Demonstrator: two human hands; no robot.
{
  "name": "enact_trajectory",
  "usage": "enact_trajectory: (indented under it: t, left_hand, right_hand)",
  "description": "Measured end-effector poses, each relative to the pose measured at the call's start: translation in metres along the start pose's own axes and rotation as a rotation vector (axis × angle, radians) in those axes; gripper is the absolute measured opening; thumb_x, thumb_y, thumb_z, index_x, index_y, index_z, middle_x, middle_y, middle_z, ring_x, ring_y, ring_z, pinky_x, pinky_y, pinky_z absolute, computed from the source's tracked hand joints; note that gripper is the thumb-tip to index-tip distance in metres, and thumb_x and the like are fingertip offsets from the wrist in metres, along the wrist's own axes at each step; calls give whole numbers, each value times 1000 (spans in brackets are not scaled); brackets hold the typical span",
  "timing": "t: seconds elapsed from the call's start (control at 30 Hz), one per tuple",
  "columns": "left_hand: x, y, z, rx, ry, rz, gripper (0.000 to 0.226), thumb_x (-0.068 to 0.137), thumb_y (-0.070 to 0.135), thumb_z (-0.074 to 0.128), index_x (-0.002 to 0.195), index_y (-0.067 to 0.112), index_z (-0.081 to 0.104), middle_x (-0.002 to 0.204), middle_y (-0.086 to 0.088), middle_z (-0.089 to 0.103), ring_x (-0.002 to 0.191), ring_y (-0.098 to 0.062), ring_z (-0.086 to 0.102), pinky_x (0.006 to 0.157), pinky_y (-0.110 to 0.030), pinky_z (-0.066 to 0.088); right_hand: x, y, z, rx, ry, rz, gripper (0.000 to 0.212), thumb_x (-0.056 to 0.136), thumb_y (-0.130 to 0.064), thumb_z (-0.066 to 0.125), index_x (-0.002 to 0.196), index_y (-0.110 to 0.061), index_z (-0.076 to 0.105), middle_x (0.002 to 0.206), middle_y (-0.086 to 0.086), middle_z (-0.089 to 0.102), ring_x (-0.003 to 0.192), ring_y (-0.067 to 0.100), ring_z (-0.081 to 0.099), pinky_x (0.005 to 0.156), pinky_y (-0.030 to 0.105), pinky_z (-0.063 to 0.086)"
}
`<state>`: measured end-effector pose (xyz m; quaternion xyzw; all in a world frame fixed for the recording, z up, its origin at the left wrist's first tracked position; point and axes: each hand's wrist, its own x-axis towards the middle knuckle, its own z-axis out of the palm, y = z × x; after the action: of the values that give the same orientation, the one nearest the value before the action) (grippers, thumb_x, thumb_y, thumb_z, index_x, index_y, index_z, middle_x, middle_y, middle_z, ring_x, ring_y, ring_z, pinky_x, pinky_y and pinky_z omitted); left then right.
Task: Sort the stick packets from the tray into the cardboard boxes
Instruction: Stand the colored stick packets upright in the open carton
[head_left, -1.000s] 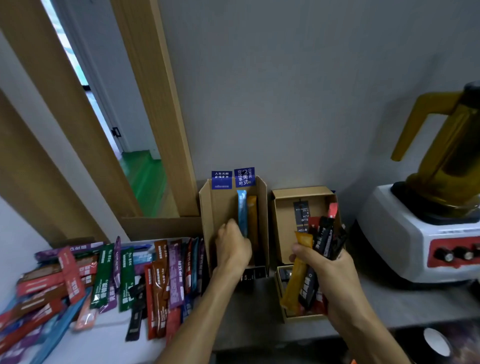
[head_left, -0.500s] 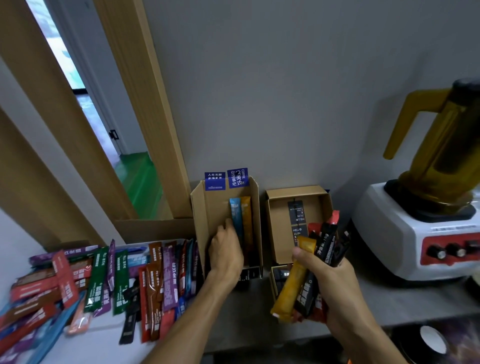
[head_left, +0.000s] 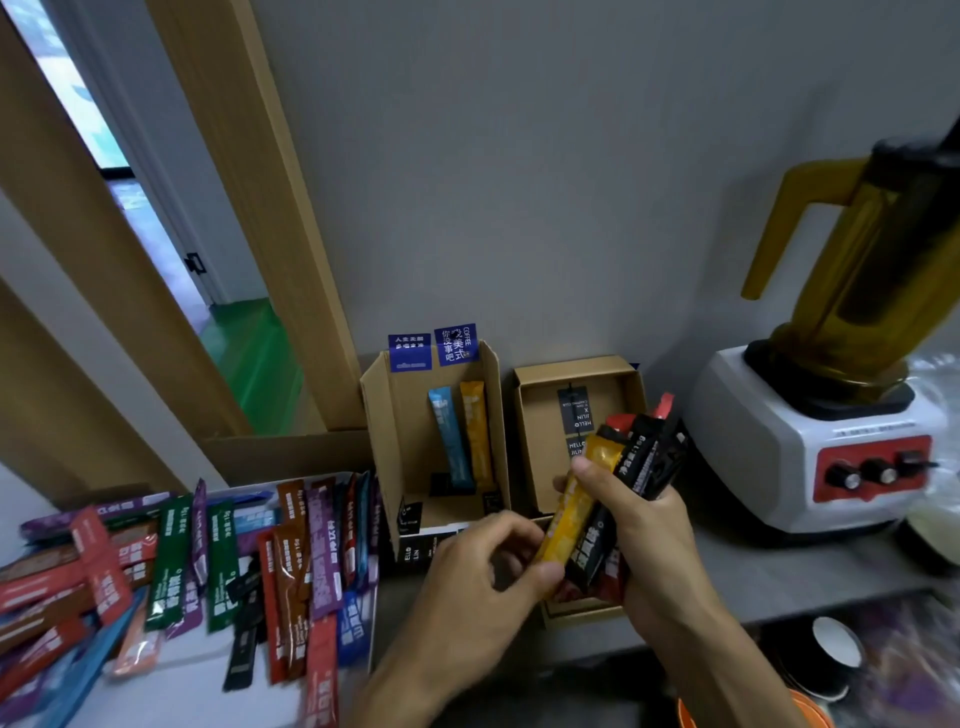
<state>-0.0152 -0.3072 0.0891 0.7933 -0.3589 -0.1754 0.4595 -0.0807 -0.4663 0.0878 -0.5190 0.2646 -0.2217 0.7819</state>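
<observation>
My right hand (head_left: 641, 535) grips a bundle of stick packets (head_left: 631, 480): black, red and one yellow. My left hand (head_left: 483, 582) pinches the lower end of the yellow packet (head_left: 574, 514) in that bundle. Behind my hands stand two open cardboard boxes. The left box (head_left: 387, 436) holds a blue packet (head_left: 449, 441) and an orange packet (head_left: 477, 434) leaning upright. The right box (head_left: 535, 431) shows a black label inside; its lower part is hidden by my hands. A white tray (head_left: 182, 670) at the left carries several mixed packets (head_left: 218, 556).
A blender (head_left: 841, 395) with an amber jug stands at the right on the grey counter (head_left: 769, 571). Paper cups (head_left: 836, 649) sit below the counter's front edge at the lower right. A wooden door frame (head_left: 260, 208) rises behind the tray.
My left hand left the left box, where the blue packet now leans, and came over to the yellow packet in my right hand. My right hand stayed put.
</observation>
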Motion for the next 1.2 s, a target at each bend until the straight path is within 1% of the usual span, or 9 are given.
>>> enact_trajectory:
  t: [0.2,0.37,0.5,0.63,0.7,0.83,0.97,1.07,1.2]
  left_hand:
    - [-6,-7,-1,-313,145,-167,8,96,20,60,100,26,55,99,3,69,85,-7,71,72,-27,58]
    - [-8,-22,0,308,401,267,29,82,22,71,83,35,44,100,18,51,91,0,57,70,-11,49]
    - [-7,-25,5,299,375,370,29,78,22,70,86,36,46,104,23,44,100,3,51,81,-9,46]
    - [-14,-14,1,-52,290,145,24,78,48,72,86,40,51,105,23,56,104,0,56,81,-14,46]
    - [-11,-9,-2,-185,215,12,18,83,44,70,96,43,57,101,20,62,98,0,59,78,-16,45]
    - [-5,-5,-7,-64,83,-34,16,91,33,65,106,40,66,96,19,65,94,4,57,73,-10,41]
    - [20,-17,-9,-58,400,-128,10,95,24,62,99,32,62,95,12,65,86,4,60,64,-9,46]
    - [55,-30,-7,195,559,-218,18,98,22,56,115,27,54,104,10,62,83,2,53,56,-12,39]
    - [73,-45,8,114,686,-233,24,100,18,50,123,22,51,111,6,58,93,-3,56,71,-18,47]
  right_hand:
    - [-2,2,6,3,58,-39,46,76,-30,78,114,-9,63,96,9,72,89,27,71,75,42,59]
    - [-5,-3,10,41,43,-37,43,75,-33,76,109,-10,65,91,5,74,88,25,72,80,44,58]
    - [-3,-6,12,74,72,7,36,80,-23,77,112,-10,64,90,7,72,83,26,73,67,39,59]
    - [-1,-10,8,65,108,20,36,80,-16,77,112,-10,62,93,11,70,86,29,71,69,42,59]
    - [-2,-11,7,55,65,10,32,80,-16,76,108,-10,63,87,9,69,82,28,71,68,42,59]
    - [-4,-12,7,23,43,-12,37,76,-21,79,109,-12,63,87,6,70,80,24,72,67,37,59]
    - [-6,-16,0,1,125,-40,52,68,-34,78,112,-10,67,99,9,73,95,27,70,78,42,56]
    - [-10,-16,-6,-14,101,-5,44,71,-31,77,110,-13,65,99,10,72,98,31,69,80,46,56]
    - [-17,-11,-10,-39,58,55,51,66,-32,78,113,-18,62,106,11,70,100,34,67,89,60,53]
